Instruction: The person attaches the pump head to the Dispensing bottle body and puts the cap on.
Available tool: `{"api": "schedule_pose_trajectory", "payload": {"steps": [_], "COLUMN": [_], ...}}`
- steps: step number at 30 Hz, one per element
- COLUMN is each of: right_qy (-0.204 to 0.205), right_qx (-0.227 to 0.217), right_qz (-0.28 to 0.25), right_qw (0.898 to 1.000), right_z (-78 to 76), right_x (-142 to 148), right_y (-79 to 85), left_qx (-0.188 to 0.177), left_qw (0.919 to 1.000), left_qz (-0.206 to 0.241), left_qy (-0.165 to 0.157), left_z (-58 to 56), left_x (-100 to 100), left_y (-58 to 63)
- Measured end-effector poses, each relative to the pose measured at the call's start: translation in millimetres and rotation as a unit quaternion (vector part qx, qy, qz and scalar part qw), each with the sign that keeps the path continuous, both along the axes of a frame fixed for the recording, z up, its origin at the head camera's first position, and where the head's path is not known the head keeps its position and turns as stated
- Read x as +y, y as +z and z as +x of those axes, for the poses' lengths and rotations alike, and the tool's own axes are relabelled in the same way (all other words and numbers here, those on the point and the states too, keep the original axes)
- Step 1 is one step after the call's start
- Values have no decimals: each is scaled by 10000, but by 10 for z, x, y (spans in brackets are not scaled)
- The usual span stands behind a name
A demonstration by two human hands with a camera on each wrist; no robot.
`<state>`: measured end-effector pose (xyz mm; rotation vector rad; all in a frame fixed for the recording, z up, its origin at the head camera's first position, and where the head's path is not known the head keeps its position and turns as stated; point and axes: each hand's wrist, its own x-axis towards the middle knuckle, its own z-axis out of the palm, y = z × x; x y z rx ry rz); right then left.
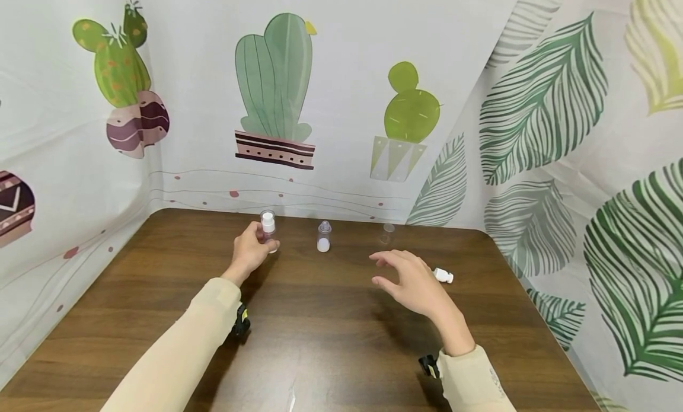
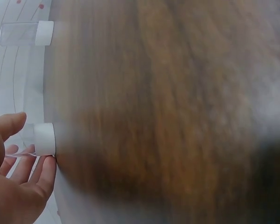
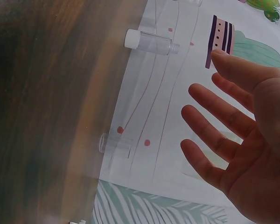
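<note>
L hand (image 1: 249, 252) grips btl (image 1: 268, 223), white end up, axis ~vert; R hand (image 1: 412, 283) fingers apart.

The table (image 1: 320, 305) looks like smooth, glossy wood, the middle bottle (image 1: 324, 237) clear plastic, the backdrop (image 1: 347, 98) matt cloth.

My head: forward and down, farthest off, both far corners of the table (image 1: 331, 329) | left wrist: close, past my left hand (image 2: 21, 182) to far edge | right wrist: close, past my right hand (image 3: 257, 144), same edge | wrists share middle bottle (image 3: 154, 43)
</note>
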<state>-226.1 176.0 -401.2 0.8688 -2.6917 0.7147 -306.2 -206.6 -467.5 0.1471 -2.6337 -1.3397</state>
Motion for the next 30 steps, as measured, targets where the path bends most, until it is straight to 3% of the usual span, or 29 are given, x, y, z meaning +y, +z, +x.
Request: {"api": "schedule_pose_trajectory", "payload": {"steps": [15, 19, 30], "right_qy": [-180, -221, -380], "right_qx": [-37, 46, 296], "right_qz": [-47, -60, -227], "right_qw": [9998, 9997, 9986], "right_z": [-48, -79, -177], "right_x": [88, 105, 146], "right_y": [47, 40, -2], "left_qx": [154, 53, 194], "left_qw": [9997, 9999, 9991], "left_qz": [-38, 72, 386], "left_qy": [-199, -124, -60], "left_z": [165, 247, 523], "left_x": [-128, -141, -61], "left_y": [93, 139, 295]}}
